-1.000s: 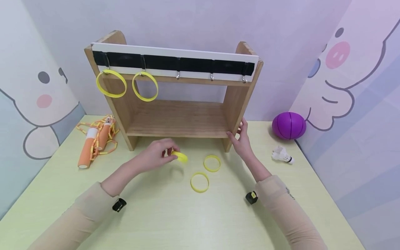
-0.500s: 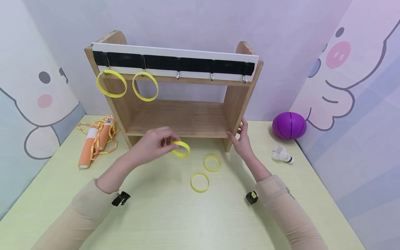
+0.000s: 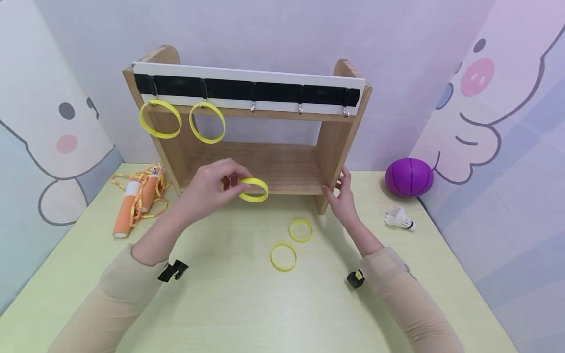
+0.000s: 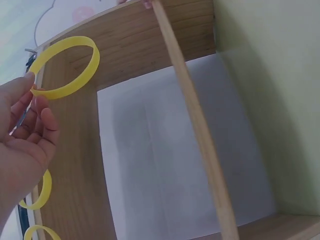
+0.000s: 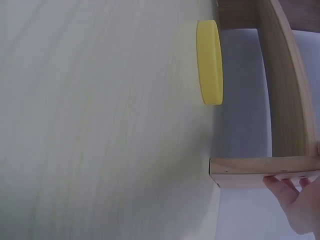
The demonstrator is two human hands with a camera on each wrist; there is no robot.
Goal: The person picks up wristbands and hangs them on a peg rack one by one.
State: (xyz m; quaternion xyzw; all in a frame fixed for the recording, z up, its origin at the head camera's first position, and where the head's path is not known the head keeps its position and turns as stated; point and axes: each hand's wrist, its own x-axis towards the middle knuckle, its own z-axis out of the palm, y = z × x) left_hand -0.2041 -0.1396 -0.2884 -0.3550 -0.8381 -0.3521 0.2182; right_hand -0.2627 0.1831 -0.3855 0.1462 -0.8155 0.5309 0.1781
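Three cameras, one wooden rack

The head camera is looking forward and down from above at the whole surface (image 3: 247, 304) and the rack (image 3: 251, 142), taking in both arms. The left wrist camera is sitting close beside the left hand (image 4: 22, 150), facing into the rack (image 4: 145, 50). The right wrist camera is skimming low along the surface (image 5: 100, 125), catching the rack's corner post (image 5: 260, 170), which all three views are sharing.

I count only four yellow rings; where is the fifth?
In the head view, the left hand pinches the fifth ring in the air, before the wooden rack's shelf edge.
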